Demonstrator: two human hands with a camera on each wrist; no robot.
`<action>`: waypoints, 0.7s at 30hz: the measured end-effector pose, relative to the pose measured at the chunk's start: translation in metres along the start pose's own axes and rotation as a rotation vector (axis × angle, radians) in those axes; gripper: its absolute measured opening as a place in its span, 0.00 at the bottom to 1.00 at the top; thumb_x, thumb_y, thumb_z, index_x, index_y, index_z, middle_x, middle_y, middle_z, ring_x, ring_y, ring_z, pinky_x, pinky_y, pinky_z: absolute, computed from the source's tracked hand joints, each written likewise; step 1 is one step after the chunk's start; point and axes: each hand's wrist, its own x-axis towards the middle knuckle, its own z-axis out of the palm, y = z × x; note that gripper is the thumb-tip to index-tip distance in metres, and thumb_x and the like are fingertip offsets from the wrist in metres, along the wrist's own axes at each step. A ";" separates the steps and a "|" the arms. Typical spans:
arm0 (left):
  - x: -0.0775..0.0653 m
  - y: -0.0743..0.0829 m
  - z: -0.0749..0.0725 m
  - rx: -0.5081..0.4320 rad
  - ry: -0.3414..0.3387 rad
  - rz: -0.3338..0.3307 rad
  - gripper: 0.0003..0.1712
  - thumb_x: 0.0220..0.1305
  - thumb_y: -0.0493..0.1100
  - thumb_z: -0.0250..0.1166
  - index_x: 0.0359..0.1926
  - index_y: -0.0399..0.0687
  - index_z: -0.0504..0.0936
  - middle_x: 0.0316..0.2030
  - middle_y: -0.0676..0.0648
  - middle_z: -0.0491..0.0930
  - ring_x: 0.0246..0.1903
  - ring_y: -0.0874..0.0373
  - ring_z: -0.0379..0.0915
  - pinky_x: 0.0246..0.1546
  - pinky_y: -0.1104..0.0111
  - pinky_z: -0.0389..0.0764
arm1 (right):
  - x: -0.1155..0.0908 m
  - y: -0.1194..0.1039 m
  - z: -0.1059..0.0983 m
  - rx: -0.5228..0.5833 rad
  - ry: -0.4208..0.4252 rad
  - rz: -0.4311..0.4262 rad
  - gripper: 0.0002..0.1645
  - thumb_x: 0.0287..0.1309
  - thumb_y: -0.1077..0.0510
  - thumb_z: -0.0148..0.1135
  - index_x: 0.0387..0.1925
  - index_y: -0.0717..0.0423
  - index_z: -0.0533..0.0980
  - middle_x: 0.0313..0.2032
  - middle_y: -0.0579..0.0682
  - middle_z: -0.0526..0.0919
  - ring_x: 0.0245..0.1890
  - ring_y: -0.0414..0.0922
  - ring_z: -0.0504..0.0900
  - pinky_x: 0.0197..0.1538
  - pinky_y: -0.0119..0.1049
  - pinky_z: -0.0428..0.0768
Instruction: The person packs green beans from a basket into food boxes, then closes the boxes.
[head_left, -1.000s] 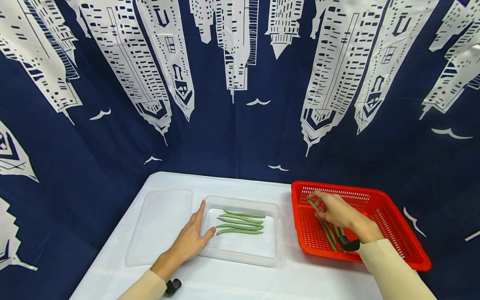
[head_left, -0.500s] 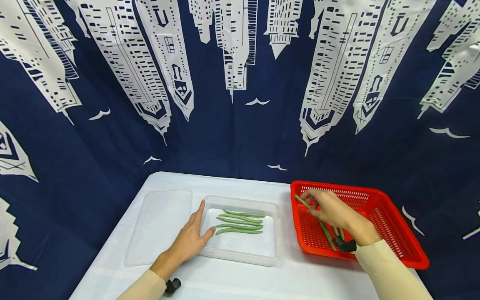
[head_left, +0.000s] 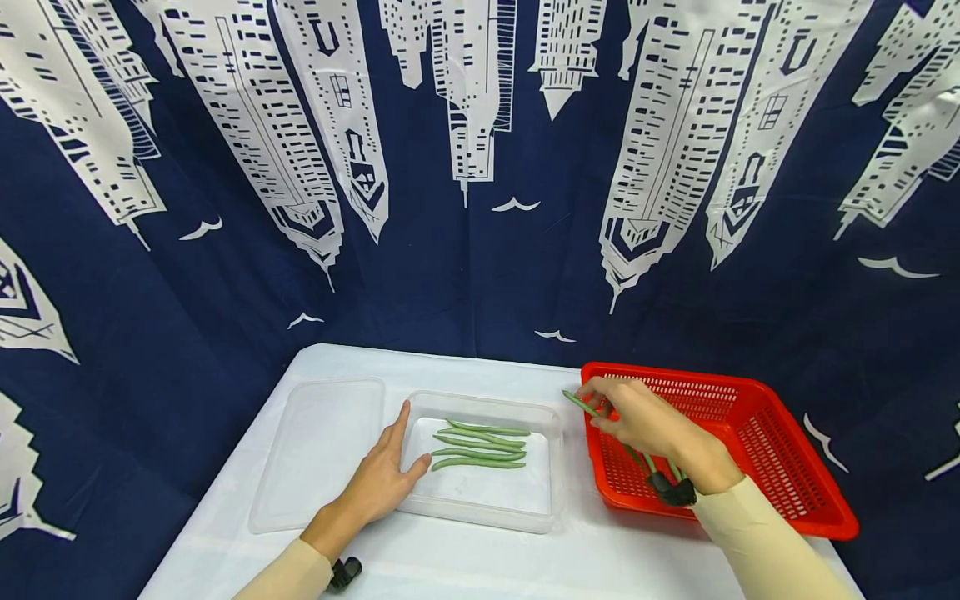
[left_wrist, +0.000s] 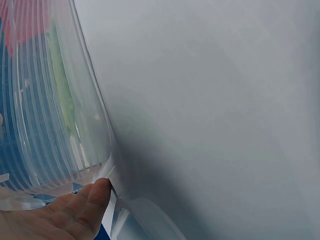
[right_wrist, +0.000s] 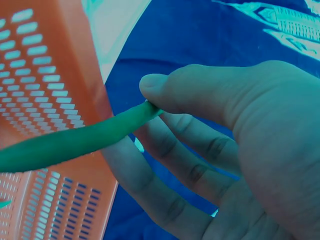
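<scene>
My right hand [head_left: 648,421] pinches one green bean [head_left: 580,403] between thumb and fingers, over the left rim of the red plastic basket [head_left: 617,479]. In the right wrist view the held bean [right_wrist: 75,142] points away from the thumb, with the basket wall behind it. A few other green beans [head_left: 677,471] lie in the basket, partly covered by the hand and wrist. My left hand [head_left: 375,483] has its fingers extended and touches the left side of a clear plastic container [head_left: 480,515]. Several green beans [head_left: 480,454] lie side by side inside that container.
A flat translucent lid [head_left: 322,454] lies left of the container on the white table [head_left: 450,567]. Behind the table hangs a dark blue cloth [head_left: 420,308] printed with white buildings.
My right hand has moved left with the pinched bean, from inside the basket to its left rim. The left hand, container and beans in it have stayed put.
</scene>
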 end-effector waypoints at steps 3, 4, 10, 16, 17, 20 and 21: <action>0.000 0.000 0.000 -0.002 0.000 -0.001 0.58 0.85 0.58 0.68 0.98 0.52 0.42 0.88 0.28 0.65 0.85 0.24 0.68 0.83 0.29 0.73 | 0.004 -0.006 0.003 -0.017 -0.009 -0.017 0.22 0.67 0.69 0.81 0.60 0.55 0.89 0.45 0.49 0.94 0.45 0.41 0.89 0.53 0.47 0.95; 0.000 0.000 0.000 -0.002 -0.001 -0.003 0.58 0.85 0.57 0.68 0.98 0.52 0.42 0.88 0.27 0.65 0.85 0.24 0.68 0.83 0.29 0.73 | 0.006 -0.009 0.004 -0.022 -0.012 -0.025 0.23 0.67 0.70 0.81 0.61 0.55 0.89 0.44 0.48 0.94 0.45 0.41 0.89 0.53 0.46 0.95; 0.001 0.000 0.000 0.002 -0.001 -0.004 0.59 0.85 0.58 0.68 0.98 0.52 0.42 0.87 0.27 0.66 0.84 0.23 0.69 0.82 0.28 0.73 | 0.016 -0.021 0.010 -0.032 -0.032 -0.074 0.22 0.68 0.69 0.80 0.61 0.53 0.90 0.43 0.47 0.95 0.43 0.39 0.89 0.50 0.40 0.94; 0.001 0.000 0.001 0.001 -0.004 -0.004 0.59 0.85 0.58 0.68 0.98 0.52 0.41 0.87 0.27 0.66 0.84 0.24 0.69 0.82 0.29 0.73 | 0.026 -0.035 0.017 -0.007 -0.060 -0.118 0.21 0.70 0.69 0.77 0.62 0.54 0.89 0.44 0.51 0.95 0.40 0.36 0.89 0.46 0.37 0.94; 0.001 0.000 0.001 0.001 -0.005 -0.004 0.59 0.85 0.57 0.68 0.98 0.52 0.40 0.87 0.27 0.66 0.84 0.24 0.68 0.83 0.29 0.73 | 0.028 -0.037 0.018 -0.007 -0.064 -0.123 0.21 0.71 0.69 0.77 0.62 0.53 0.89 0.44 0.51 0.96 0.40 0.36 0.89 0.46 0.36 0.93; 0.001 0.001 0.001 -0.002 -0.007 -0.006 0.59 0.85 0.56 0.68 0.98 0.52 0.40 0.87 0.27 0.65 0.85 0.24 0.68 0.83 0.29 0.73 | 0.034 -0.045 0.022 -0.017 -0.068 -0.144 0.21 0.71 0.68 0.78 0.62 0.53 0.90 0.44 0.50 0.96 0.40 0.36 0.89 0.45 0.33 0.92; 0.001 0.001 0.000 -0.004 -0.008 -0.007 0.59 0.85 0.56 0.68 0.98 0.52 0.40 0.88 0.27 0.65 0.85 0.24 0.68 0.83 0.29 0.72 | 0.036 -0.047 0.023 -0.020 -0.070 -0.151 0.21 0.71 0.67 0.78 0.62 0.52 0.90 0.44 0.50 0.96 0.40 0.37 0.89 0.44 0.32 0.91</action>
